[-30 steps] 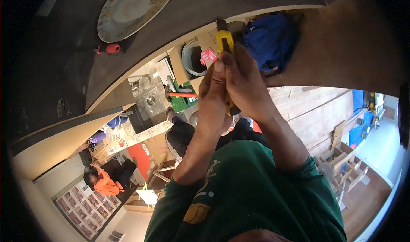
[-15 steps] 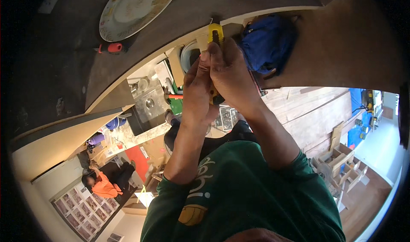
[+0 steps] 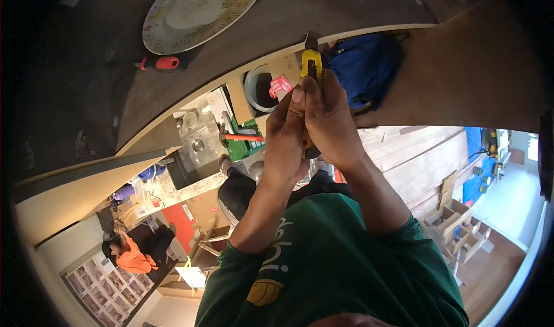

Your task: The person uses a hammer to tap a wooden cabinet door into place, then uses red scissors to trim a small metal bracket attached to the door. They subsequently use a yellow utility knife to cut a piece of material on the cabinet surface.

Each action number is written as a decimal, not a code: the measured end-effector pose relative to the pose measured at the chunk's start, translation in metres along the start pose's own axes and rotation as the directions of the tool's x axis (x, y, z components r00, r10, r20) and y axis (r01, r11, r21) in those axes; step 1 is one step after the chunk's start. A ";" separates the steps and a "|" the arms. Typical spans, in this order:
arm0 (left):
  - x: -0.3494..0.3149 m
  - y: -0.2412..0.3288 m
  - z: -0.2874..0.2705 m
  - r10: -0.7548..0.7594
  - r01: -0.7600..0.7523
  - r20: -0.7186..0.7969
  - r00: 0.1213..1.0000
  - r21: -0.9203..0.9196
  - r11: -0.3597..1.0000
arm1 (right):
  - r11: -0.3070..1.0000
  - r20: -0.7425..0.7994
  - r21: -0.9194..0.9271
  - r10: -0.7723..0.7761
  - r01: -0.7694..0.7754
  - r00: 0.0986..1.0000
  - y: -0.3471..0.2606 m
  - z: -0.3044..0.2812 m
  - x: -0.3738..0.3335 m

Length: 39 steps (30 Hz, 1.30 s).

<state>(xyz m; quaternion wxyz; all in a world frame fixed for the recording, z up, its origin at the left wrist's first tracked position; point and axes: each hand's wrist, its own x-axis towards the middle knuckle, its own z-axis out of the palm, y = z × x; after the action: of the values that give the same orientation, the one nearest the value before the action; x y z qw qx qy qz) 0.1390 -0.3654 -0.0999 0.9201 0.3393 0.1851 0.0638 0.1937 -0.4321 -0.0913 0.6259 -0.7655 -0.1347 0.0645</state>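
Note:
A yellow utility knife is gripped in both my hands at the pale edge strip of a dark panel. Its blade points up at the strip, and a thin curl of material shows beside the tip. My left hand closes round the handle from the left, thumb up near the slider. From the right, my right hand wraps the same handle, its thumb and fingers meeting the left hand's. Most of the handle is hidden between the palms.
A floral plate and a red-handled tool lie on the dark panel. Below are a blue cloth bag, a grey bucket, an orange-handled hammer and a sink. A person in orange sits at lower left.
My hands and the knife have shifted right along the edge strip and slightly lower in view. The bucket and hammer now show more fully. Both hands keep their grip.

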 end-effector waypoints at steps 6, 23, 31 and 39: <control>0.006 0.017 -0.005 -0.010 0.009 -0.037 0.999 -0.034 0.999 | 0.999 0.043 -0.051 0.009 -0.007 0.999 -0.004 0.014 0.007; -0.011 0.018 -0.007 0.023 0.011 -0.132 0.991 0.258 0.966 | 0.998 0.025 -0.019 -0.067 0.067 0.997 -0.006 0.011 -0.002; 0.002 0.031 -0.009 0.291 -0.199 -0.035 0.956 0.650 0.734 | 0.996 0.084 0.010 -0.087 0.087 0.993 0.000 0.008 0.011; 0.019 0.085 0.029 0.581 -0.430 0.437 0.687 0.888 -0.160 | 0.975 -0.039 0.200 0.108 -0.099 0.993 0.005 -0.041 0.011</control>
<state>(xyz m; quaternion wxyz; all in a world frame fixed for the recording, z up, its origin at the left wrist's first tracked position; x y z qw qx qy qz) 0.1681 -0.3130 -0.0303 0.3366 0.8888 0.0812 0.3003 0.2153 -0.4685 -0.0866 0.6978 -0.7068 -0.0720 0.0912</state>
